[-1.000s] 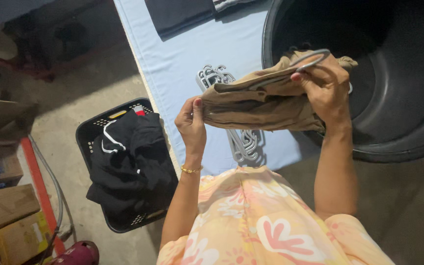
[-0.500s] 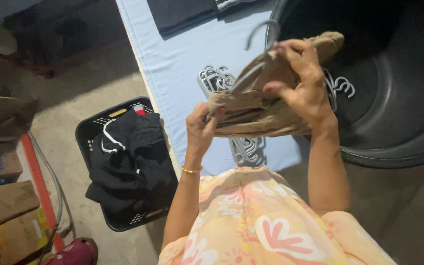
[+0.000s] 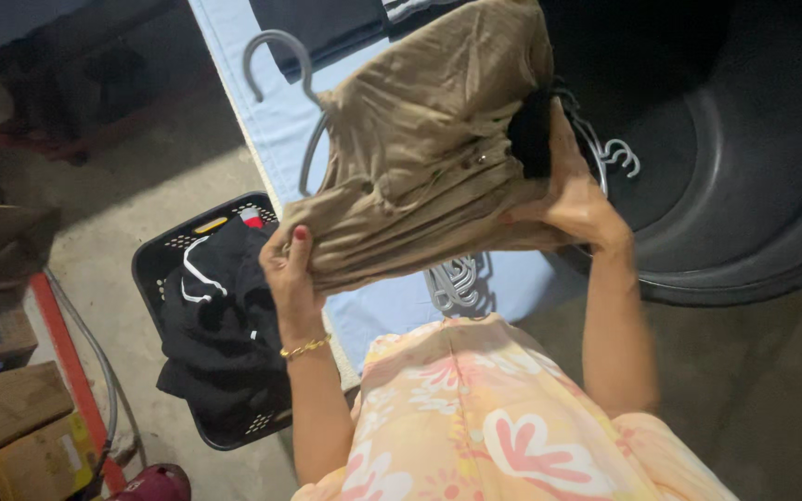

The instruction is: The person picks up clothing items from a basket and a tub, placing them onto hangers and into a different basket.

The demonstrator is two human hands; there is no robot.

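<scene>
1. My left hand [image 3: 288, 269] pinches the lower left corner of the tan garment [image 3: 429, 158].
2. My right hand [image 3: 573, 190] grips its right edge, centre frame.
3. The garment hangs between both hands, on a grey hanger [image 3: 280, 65] poking out upper left.
4. A black basket [image 3: 164, 264] sits lower left; a black tub [image 3: 744, 186] fills the upper right.

A black laundry basket [image 3: 164, 269] heaped with dark clothes [image 3: 220, 325] stands on the concrete floor [image 3: 132, 176] just beside the bench [image 3: 234, 56] with its light blue cover, where grey hangers [image 3: 452, 283] lie, while a big black tub [image 3: 744, 158] sits opposite.
</scene>
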